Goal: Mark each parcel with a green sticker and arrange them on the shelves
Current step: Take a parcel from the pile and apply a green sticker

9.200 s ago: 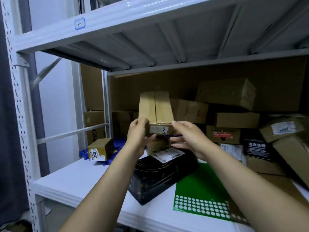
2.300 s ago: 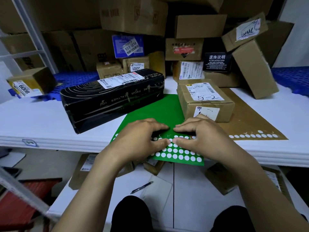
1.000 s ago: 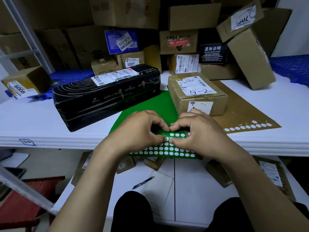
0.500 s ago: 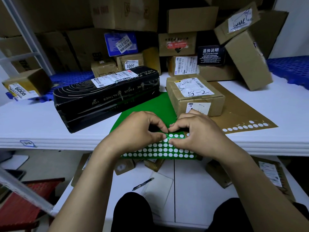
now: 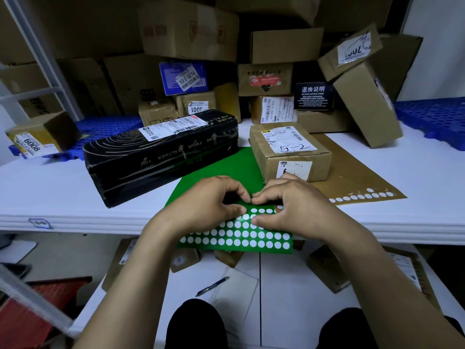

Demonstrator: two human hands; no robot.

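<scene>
A person's left hand [image 5: 208, 205] and right hand [image 5: 292, 205] meet fingertip to fingertip over the green sticker sheet [image 5: 226, 167], both curled and pinching at its surface among the rows of punched-out white circles near the front edge of the white shelf [image 5: 63, 192]. The sheet lies flat, tucked partly under a long black box [image 5: 161, 152] on the left and a brown parcel [image 5: 289, 152] marked "5-2" on the right. More cartons [image 5: 188, 28] are piled behind, and a brown backing sheet [image 5: 352, 177] sits under the parcel.
</scene>
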